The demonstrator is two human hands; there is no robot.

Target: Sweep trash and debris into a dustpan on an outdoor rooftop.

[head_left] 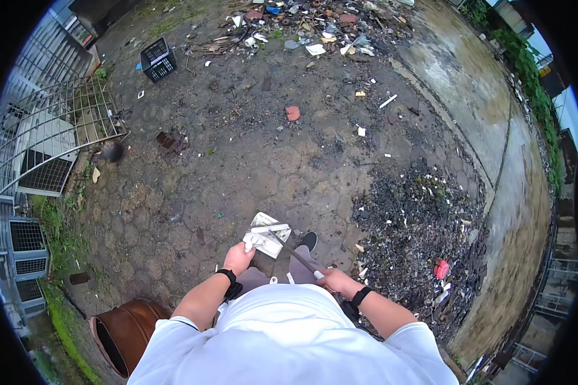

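My left hand [239, 258] is closed on a crumpled white piece [251, 243], perhaps cloth or paper, at the left edge of a white, dirt-stained tray-like panel [268, 248]. My right hand [336, 281] grips the white end of a long, thin dark rod [300, 257], which slants up and left. The rod's far end reaches over the panel, close to a white strip [271, 228] lying across it. Whether the rod touches the strip, I cannot tell. Both wrists wear black bands. One dark shoe [309, 240] shows right of the panel.
A brown barrel-like container [125, 330] lies at my lower left. Dark charred debris [424, 237] spreads on the right, with a red item [441, 269] in it. Far ahead are a black crate [158, 59] and a rubbish heap [315, 32]. Metal grating [87, 112] stands left.
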